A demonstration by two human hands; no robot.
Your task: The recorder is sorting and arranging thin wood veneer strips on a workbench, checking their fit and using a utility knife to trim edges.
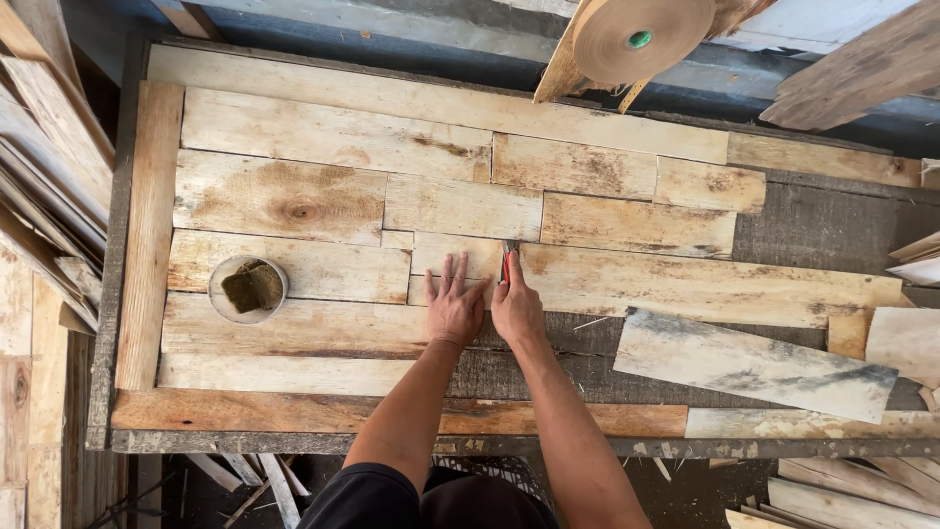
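— Going from the left, what lay on the bench?

— A round dish (248, 289) with a dark sponge (254, 286) in it stood on the veneer strips (294, 269), well apart from the hands. Next came the left hand (453, 309), palm down and fingers spread flat on a short veneer piece (456, 255), gripping nothing, only pressing.

— And the other hand?

— The right hand (516, 309) sat just beside it, thumbs nearly touching, closed on a small red-handled cutter (505, 264) whose tip pointed away from the person.

— Where was the seam from the grip?

— Directly ahead of the blade. The cutter stood at the joint where the short piece met the long strip (705, 284) running off to the right. The strips' long axes ran left to right, so the blade lay across them, in line with the forearm. The right hand was the nearer one to the joint; the left held the piece on its other side.

— Anything further right?

— A loose grey-streaked sheet (754, 362), lying at a slant.
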